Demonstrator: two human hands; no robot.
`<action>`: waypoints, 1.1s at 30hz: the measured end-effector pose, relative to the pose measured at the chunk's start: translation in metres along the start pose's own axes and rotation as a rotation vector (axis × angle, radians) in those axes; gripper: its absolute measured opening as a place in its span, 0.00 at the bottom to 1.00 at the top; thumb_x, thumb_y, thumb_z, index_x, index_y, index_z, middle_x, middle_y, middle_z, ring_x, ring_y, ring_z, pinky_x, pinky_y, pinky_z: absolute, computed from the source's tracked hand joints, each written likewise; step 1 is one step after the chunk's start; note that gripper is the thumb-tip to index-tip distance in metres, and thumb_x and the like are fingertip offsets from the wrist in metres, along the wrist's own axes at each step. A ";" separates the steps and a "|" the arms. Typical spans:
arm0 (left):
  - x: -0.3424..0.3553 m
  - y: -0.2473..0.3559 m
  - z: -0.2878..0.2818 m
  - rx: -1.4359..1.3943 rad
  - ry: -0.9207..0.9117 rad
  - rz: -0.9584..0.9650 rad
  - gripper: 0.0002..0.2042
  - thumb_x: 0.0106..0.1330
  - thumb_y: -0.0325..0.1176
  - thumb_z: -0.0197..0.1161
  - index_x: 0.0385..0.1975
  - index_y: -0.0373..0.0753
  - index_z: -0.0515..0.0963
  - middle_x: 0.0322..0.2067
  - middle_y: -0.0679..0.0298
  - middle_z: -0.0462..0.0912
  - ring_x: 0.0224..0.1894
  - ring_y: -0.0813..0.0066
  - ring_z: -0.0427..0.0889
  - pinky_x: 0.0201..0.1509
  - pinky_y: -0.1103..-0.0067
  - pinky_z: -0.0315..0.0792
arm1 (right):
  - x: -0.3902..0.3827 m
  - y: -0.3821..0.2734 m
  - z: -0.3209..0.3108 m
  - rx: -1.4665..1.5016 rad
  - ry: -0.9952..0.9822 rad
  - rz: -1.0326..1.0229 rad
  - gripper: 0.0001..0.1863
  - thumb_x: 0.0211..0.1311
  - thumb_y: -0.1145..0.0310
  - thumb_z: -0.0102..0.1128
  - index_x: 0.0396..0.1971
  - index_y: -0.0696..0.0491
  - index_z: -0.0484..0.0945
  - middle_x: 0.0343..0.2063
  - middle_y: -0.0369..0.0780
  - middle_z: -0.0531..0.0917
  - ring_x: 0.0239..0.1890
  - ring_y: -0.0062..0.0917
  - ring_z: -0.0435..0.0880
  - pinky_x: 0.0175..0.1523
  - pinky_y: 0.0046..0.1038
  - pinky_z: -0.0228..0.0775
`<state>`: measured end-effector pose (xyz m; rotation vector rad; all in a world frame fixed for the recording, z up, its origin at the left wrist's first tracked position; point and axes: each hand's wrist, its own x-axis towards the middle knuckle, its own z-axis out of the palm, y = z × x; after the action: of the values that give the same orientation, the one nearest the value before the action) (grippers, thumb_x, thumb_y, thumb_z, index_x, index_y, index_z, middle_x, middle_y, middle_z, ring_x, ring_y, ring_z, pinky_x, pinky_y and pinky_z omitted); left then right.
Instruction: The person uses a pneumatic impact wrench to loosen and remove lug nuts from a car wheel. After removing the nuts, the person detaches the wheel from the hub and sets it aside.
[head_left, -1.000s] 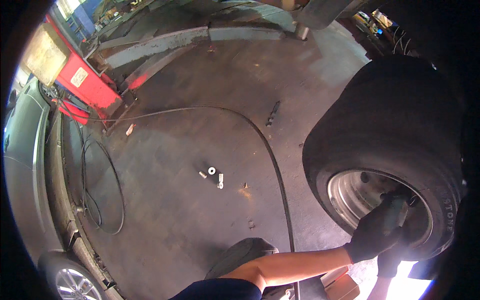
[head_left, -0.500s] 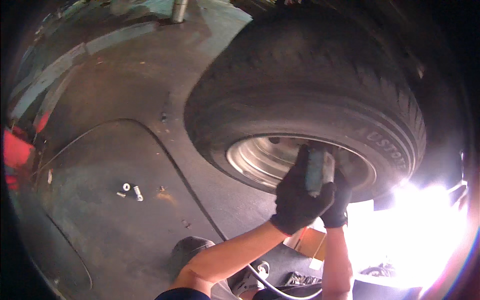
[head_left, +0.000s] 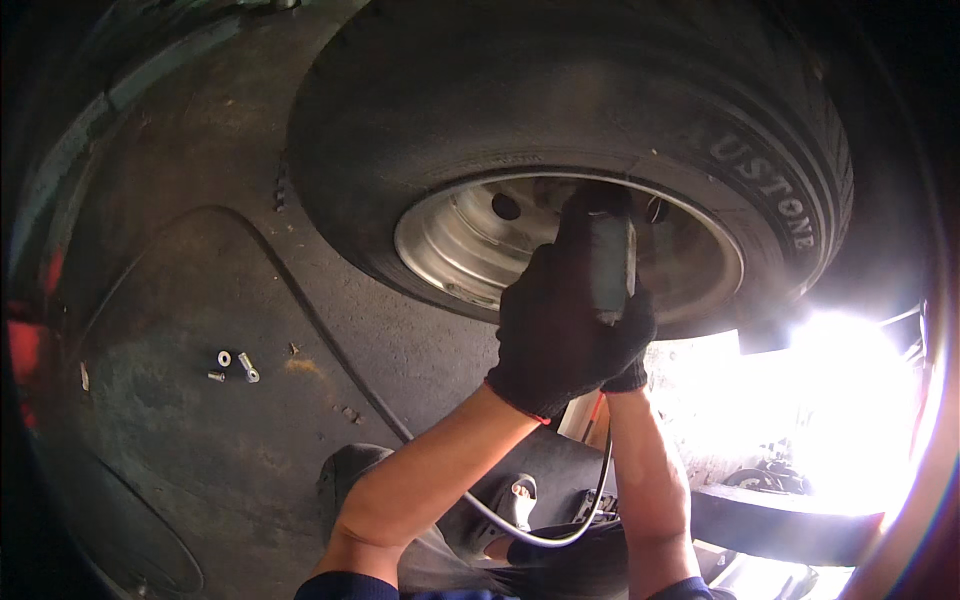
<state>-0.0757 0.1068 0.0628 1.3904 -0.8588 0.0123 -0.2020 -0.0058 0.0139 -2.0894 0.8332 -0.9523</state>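
Both my hands wear black gloves and are raised to a wheel with a silver steel rim (head_left: 440, 245) and a black tyre (head_left: 520, 110). My left hand (head_left: 550, 340) is closed round a grey-bodied air impact wrench (head_left: 610, 262), whose front end points into the rim's hollow. Behind it, my right hand (head_left: 632, 340) also grips the tool, mostly hidden by the left glove. A hose (head_left: 560, 541) loops up between my forearms towards the tool. Where the tool meets the wheel is too dark to see.
On the dark floor at left lie a washer (head_left: 224, 358), a bolt (head_left: 250, 368) and a smaller metal piece (head_left: 216, 376). The hose crosses the floor (head_left: 290, 280). A cardboard box (head_left: 580, 415) stands beyond my hands, bright light is at right, and my sandalled foot (head_left: 518, 498) is below.
My view has shifted, so the wheel and hands appear higher and further left. My hands still hold the impact wrench inside the rim, and the hose now shows rising to it.
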 end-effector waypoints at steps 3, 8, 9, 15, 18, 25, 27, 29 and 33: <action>0.000 0.002 0.001 0.032 -0.004 0.024 0.39 0.58 0.43 0.71 0.71 0.39 0.69 0.41 0.47 0.86 0.37 0.49 0.89 0.43 0.59 0.85 | -0.001 0.016 0.002 0.161 -0.051 0.078 0.23 0.69 0.70 0.59 0.63 0.60 0.79 0.51 0.46 0.89 0.51 0.32 0.88 0.54 0.32 0.79; -0.003 0.011 -0.001 0.232 -0.128 0.035 0.36 0.57 0.39 0.73 0.68 0.34 0.73 0.53 0.47 0.87 0.53 0.55 0.89 0.55 0.64 0.84 | -0.005 0.036 0.038 0.198 -0.023 -0.056 0.26 0.64 0.65 0.66 0.61 0.56 0.78 0.47 0.48 0.88 0.50 0.41 0.88 0.52 0.37 0.80; -0.004 0.013 -0.001 0.231 -0.117 0.046 0.37 0.57 0.39 0.73 0.69 0.34 0.73 0.54 0.47 0.87 0.53 0.55 0.89 0.56 0.64 0.84 | -0.006 0.035 0.039 0.136 -0.034 -0.062 0.27 0.63 0.62 0.67 0.62 0.55 0.78 0.49 0.49 0.87 0.52 0.44 0.87 0.53 0.38 0.80; -0.009 0.018 0.007 0.261 -0.080 0.077 0.39 0.61 0.39 0.72 0.73 0.31 0.68 0.57 0.46 0.86 0.56 0.54 0.89 0.58 0.66 0.82 | -0.002 0.010 0.023 -0.204 -0.097 -0.132 0.31 0.59 0.60 0.72 0.63 0.54 0.76 0.52 0.50 0.87 0.54 0.49 0.87 0.54 0.40 0.81; -0.013 0.019 0.013 0.239 -0.093 -0.006 0.40 0.63 0.40 0.72 0.74 0.30 0.67 0.59 0.46 0.85 0.55 0.54 0.88 0.59 0.66 0.82 | -0.001 0.008 0.020 -0.135 -0.050 -0.166 0.32 0.61 0.60 0.71 0.64 0.53 0.75 0.52 0.50 0.87 0.54 0.48 0.87 0.56 0.40 0.80; -0.033 0.019 0.016 0.047 -0.106 -0.238 0.36 0.74 0.41 0.65 0.76 0.28 0.62 0.71 0.47 0.72 0.70 0.59 0.75 0.72 0.69 0.70 | 0.001 0.015 0.015 0.023 0.016 -0.180 0.31 0.57 0.73 0.67 0.63 0.59 0.72 0.41 0.53 0.87 0.43 0.50 0.89 0.46 0.44 0.82; -0.039 0.022 0.019 -0.078 -0.092 -0.271 0.35 0.75 0.40 0.64 0.77 0.29 0.62 0.72 0.50 0.71 0.70 0.60 0.75 0.72 0.68 0.70 | 0.001 0.013 0.011 0.067 0.050 -0.127 0.23 0.56 0.74 0.67 0.54 0.57 0.78 0.35 0.53 0.88 0.38 0.48 0.90 0.42 0.44 0.82; -0.045 0.024 0.022 -0.270 -0.075 -0.392 0.35 0.77 0.39 0.60 0.79 0.32 0.58 0.73 0.52 0.69 0.70 0.60 0.74 0.71 0.66 0.72 | 0.001 0.013 0.007 0.084 0.036 -0.081 0.18 0.57 0.73 0.67 0.49 0.56 0.81 0.32 0.52 0.88 0.36 0.47 0.90 0.42 0.44 0.82; -0.053 0.026 0.020 -0.429 -0.081 -0.437 0.31 0.81 0.39 0.55 0.79 0.34 0.57 0.71 0.52 0.70 0.68 0.58 0.76 0.69 0.62 0.75 | 0.002 0.012 0.001 0.124 0.075 -0.102 0.14 0.58 0.68 0.67 0.44 0.53 0.82 0.29 0.51 0.87 0.34 0.46 0.90 0.41 0.44 0.82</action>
<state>-0.1364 0.1210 0.0555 1.1481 -0.5646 -0.5375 -0.2038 -0.0137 0.0046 -2.0153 0.6918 -1.1144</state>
